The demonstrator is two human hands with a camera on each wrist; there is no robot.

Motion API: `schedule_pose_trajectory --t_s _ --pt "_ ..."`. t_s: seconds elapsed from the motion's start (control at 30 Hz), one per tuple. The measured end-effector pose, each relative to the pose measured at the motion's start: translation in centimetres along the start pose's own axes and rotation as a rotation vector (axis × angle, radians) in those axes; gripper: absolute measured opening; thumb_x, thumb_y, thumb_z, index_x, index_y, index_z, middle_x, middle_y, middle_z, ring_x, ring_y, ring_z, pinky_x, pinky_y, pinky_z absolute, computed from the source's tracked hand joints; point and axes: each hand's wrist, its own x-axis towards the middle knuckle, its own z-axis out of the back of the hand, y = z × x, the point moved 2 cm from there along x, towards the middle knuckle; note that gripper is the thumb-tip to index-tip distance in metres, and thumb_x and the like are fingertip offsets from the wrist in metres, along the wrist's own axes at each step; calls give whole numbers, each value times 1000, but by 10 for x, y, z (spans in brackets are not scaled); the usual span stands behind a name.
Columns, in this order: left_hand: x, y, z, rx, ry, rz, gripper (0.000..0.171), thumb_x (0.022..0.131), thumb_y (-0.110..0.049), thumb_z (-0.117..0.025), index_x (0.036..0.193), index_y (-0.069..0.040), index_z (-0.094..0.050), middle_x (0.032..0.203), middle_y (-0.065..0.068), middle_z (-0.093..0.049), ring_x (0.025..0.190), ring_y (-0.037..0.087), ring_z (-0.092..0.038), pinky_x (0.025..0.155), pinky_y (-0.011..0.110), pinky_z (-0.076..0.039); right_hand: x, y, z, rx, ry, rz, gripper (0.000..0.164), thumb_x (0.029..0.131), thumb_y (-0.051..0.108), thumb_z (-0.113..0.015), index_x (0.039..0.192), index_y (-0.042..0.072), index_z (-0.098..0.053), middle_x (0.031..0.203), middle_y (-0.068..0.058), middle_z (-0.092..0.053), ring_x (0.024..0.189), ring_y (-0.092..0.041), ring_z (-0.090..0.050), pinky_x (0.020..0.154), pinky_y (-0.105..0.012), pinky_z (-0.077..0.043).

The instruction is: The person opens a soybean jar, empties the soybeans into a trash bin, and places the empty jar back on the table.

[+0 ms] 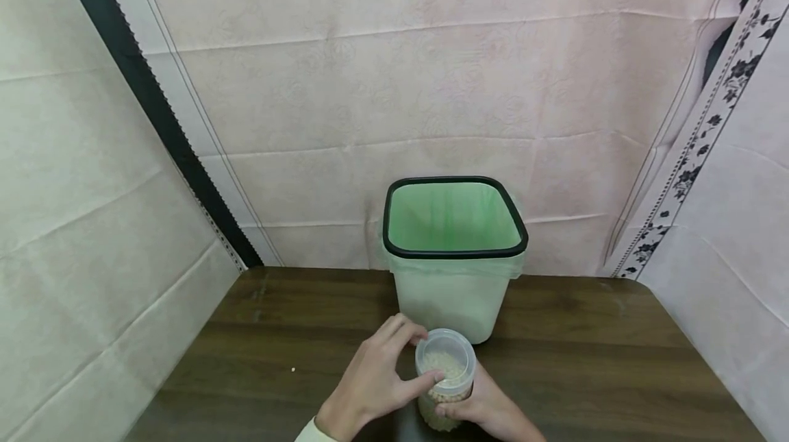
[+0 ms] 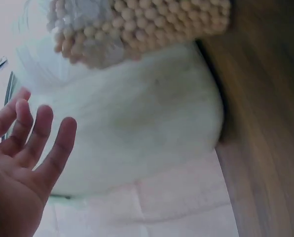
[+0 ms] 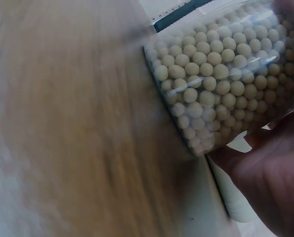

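A clear plastic jar [image 1: 442, 406] full of small round beige balls, like soybeans, stands out at the front of the table. Its translucent round lid [image 1: 445, 358] faces up. My right hand [image 1: 493, 406] grips the jar from the right, thumb across its front. In the right wrist view the balls show through the jar's clear wall [image 3: 226, 79]. My left hand [image 1: 385, 375] is at the lid's left side, thumb overlapping the rim in the head view. The left wrist view shows its fingers [image 2: 60, 148] spread and loosely bent, apart from the jar [image 2: 152, 24].
Right behind the jar stands a pale green bin [image 1: 453, 298] with a black rim, its top uncovered. A small white speck [image 1: 293, 369] lies on the brown wooden table [image 1: 277, 332] at left. Pale cloth walls [image 1: 431, 86] enclose the back and both sides.
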Motion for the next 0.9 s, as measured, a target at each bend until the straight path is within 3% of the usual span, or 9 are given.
schedule_pose_trajectory --t_s 0.2,0.3,0.4,0.53,0.63,0.77,0.9 --pt "19 -5 -21 -8 176 -84 58 94 -59 -72 142 -30 -60 148 -7 -53 136 10 -50 106 36 -51 -1 -1 2 14 53 38 85 91 6 -78 157 4 -25 149 -20 -45 127 -29 -56 104 -34 -52" --pt "21 -4 -27 -14 256 -134 61 95 -60 -69 149 -34 -55 158 -9 -48 143 10 -46 109 38 -49 -1 -1 2 28 52 32 88 89 4 -77 157 0 -22 146 -19 -49 125 -29 -58 102 -35 -53" --pt "17 -2 -25 -53 302 -143 66 95 -53 -70 155 -35 -49 162 -12 -43 144 8 -44 109 36 -49 -1 -1 1 48 48 0 92 87 4 -77 158 1 -18 145 -18 -47 125 -31 -55 101 -36 -53" --pt "9 2 -15 -64 297 -115 76 92 -50 -74 159 -33 -42 158 -14 -45 139 5 -48 107 32 -51 -1 -2 0 54 40 -26 92 89 5 -78 159 3 -17 146 -18 -44 127 -34 -52 102 -38 -52" --pt "4 4 -6 -25 258 -74 79 91 -57 -76 159 -31 -43 151 -14 -50 132 5 -53 105 32 -52 0 -2 0 25 14 -14 93 88 7 -82 159 4 -21 147 -19 -45 127 -35 -53 103 -35 -52" --pt "1 8 3 39 197 -23 79 88 -65 -76 155 -32 -49 133 -15 -58 116 4 -60 93 31 -56 0 -1 0 -18 -25 3 96 84 5 -86 159 4 -25 148 -20 -45 128 -30 -56 105 -30 -49" --pt "3 10 3 56 149 -8 77 85 -68 -78 148 -32 -55 115 -15 -55 99 2 -56 80 25 -53 1 -1 0 -10 -39 -2 97 83 4 -87 158 1 -25 149 -21 -44 130 -29 -54 105 -29 -48"
